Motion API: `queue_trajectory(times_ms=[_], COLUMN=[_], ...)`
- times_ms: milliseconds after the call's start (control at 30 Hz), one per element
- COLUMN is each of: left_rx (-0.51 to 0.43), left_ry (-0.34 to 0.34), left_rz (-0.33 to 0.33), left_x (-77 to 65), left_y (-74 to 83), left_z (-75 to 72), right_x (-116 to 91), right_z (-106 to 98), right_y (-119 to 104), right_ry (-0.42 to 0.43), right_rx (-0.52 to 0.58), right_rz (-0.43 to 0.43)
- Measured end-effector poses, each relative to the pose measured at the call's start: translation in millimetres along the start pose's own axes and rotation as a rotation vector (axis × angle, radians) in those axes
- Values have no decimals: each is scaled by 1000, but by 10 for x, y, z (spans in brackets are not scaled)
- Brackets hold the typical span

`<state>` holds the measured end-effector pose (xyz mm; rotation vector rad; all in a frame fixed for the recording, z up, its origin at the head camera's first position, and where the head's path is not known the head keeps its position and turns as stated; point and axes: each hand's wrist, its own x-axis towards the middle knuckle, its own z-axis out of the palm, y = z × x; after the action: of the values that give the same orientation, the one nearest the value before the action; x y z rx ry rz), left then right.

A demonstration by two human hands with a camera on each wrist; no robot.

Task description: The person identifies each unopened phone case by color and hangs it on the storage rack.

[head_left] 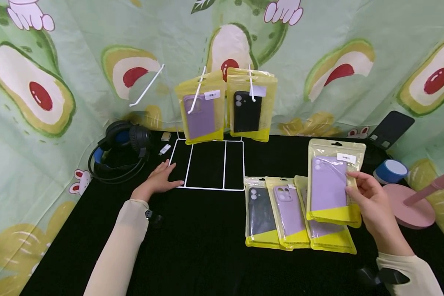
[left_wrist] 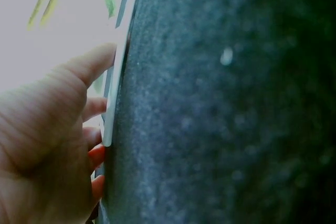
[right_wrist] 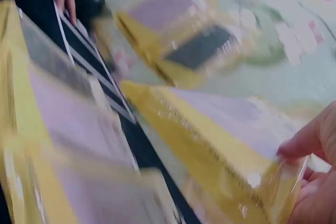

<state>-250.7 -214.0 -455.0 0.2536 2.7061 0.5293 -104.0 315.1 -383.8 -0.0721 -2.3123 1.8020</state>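
Observation:
My right hand (head_left: 371, 201) pinches the right edge of a yellow zip pouch with a purple phone case (head_left: 327, 181) in it, raised over the other pouches. Below it on the black table lie a pouch with a dark phone case (head_left: 262, 211), one with a purple case (head_left: 289, 209), and another purple one (head_left: 327, 238) partly covered. My left hand (head_left: 157, 181) rests with spread fingers at the left front corner of a white wire rack (head_left: 207, 189). In the left wrist view, the thumb and fingers lie along the rack's wire (left_wrist: 118, 72).
Two pouches, one with a purple case (head_left: 200, 119) and one with a black case (head_left: 247, 111), hang from rack hooks; the left hook (head_left: 146, 85) is bare. Headphones (head_left: 122, 150) and a USB stick (head_left: 164, 149) lie left. A blue tape roll (head_left: 391, 170) and pink stand (head_left: 410, 207) are right.

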Motion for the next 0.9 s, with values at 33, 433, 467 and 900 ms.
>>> queue_trajectory(times_ms=[33, 433, 467, 900], left_rx=[2, 2, 2, -21], left_ry=[-1, -8, -7, 31], left_rz=[-3, -6, -7, 64], left_x=[2, 18, 15, -33], left_y=[-5, 6, 6, -3], left_z=[-2, 17, 18, -8], right_x=[16, 154, 166, 329], right_z=[87, 1091, 1176, 2063], right_y=[-43, -442, -465, -1007], right_ry=[-18, -391, -413, -541], right_rx=[38, 5, 22, 192], right_rz=[-39, -297, -316, -521])
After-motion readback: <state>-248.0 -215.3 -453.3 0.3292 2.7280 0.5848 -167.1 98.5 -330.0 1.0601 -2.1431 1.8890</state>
